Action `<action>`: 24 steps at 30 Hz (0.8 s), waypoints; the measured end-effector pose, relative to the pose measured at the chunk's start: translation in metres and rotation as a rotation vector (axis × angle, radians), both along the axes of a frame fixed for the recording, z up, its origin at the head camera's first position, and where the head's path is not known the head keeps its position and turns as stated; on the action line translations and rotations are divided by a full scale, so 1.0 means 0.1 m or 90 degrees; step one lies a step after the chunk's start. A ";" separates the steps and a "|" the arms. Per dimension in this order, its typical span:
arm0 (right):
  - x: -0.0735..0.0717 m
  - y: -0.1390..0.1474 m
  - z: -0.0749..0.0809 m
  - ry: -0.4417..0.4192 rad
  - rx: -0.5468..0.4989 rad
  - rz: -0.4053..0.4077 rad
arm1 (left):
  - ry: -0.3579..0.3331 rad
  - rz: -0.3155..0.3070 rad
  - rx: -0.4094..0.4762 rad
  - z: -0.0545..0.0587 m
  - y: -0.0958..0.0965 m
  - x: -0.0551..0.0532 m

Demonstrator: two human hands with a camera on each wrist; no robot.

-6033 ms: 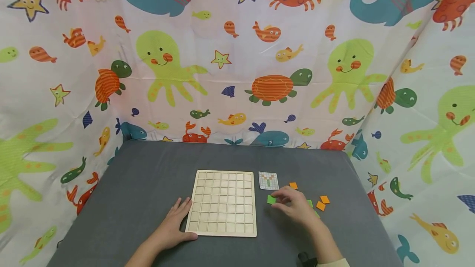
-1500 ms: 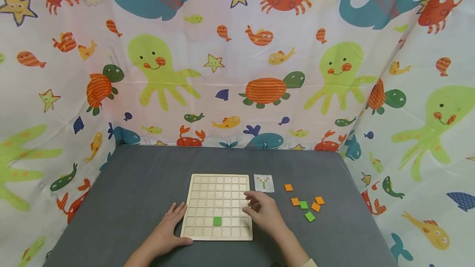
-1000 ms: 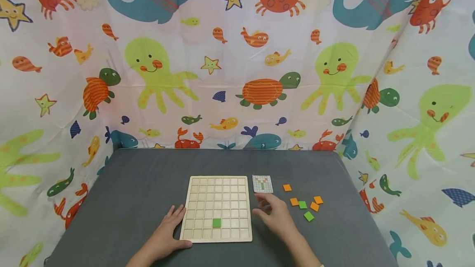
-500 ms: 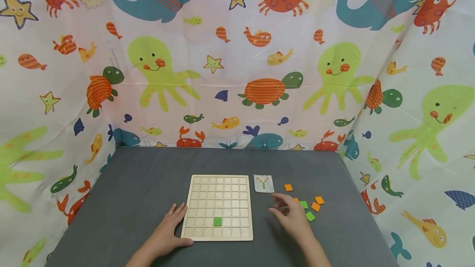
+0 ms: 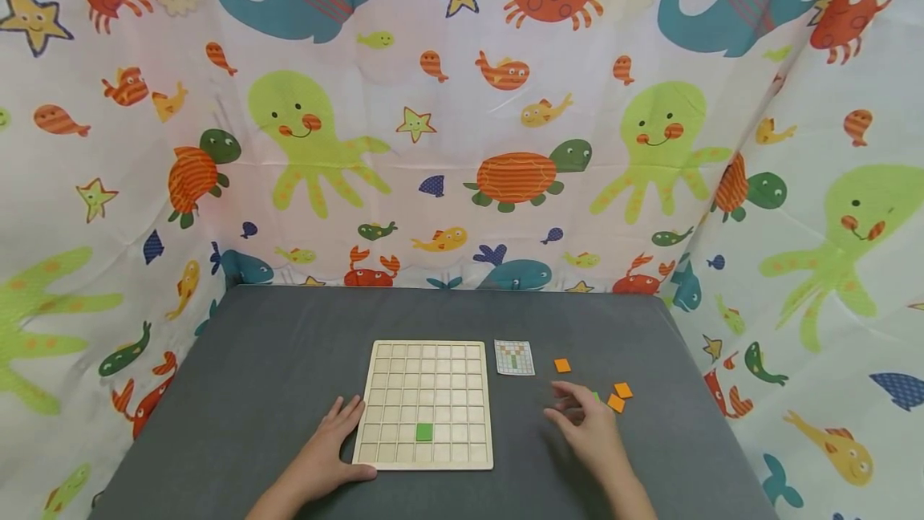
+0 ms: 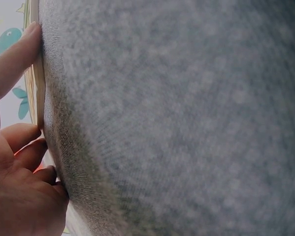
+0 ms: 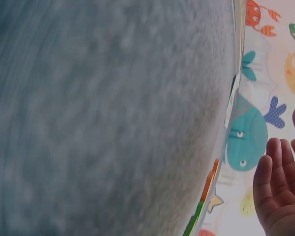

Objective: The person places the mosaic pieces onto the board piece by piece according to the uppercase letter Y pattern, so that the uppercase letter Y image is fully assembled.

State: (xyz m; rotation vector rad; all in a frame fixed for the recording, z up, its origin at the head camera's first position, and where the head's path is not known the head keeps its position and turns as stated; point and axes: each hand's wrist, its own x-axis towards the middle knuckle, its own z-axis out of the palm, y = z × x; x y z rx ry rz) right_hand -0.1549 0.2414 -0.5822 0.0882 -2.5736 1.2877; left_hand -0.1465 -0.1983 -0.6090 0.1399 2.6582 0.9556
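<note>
A pale wooden grid board point(image 5: 393, 350) lies on the grey table, one green square tile point(image 5: 424, 432) set in a cell near its front. My left hand point(image 5: 328, 444) rests at the board's left side, fingers spread along the edge and thumb at the front corner. In the left wrist view, thumb and fingertips touch the board's edge point(image 6: 40, 93). My right hand point(image 5: 590, 428) hovers above loose tiles right of the board, fingers loosely bent with nothing between them. It mostly hides a green tile point(image 5: 596, 396); an orange tile point(image 5: 562, 365) shows just beyond the fingertips.
A small printed card point(image 5: 514, 358) with a coloured grid pattern lies by the board's back right corner. Two orange tiles point(image 5: 623, 390) sit right of my right hand. A sea-animal curtain point(image 5: 433, 183) closes off the table's back and sides.
A green tile, earlier at my right hand's fingertips, now lies in the board. My right hand has since moved off the board, rightward over the loose tiles. My left hand stays at the board's edge.
</note>
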 end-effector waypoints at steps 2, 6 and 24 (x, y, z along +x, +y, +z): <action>0.01 0.04 0.00 0.004 0.000 -0.008 | -0.002 0.001 -0.002 0.01 0.00 0.00; 0.01 0.10 0.00 0.002 0.023 -0.026 | -0.007 0.002 -0.003 0.02 -0.01 0.01; 0.01 0.56 -0.01 -0.118 0.112 -0.085 | -0.010 -0.002 0.005 0.01 -0.02 0.00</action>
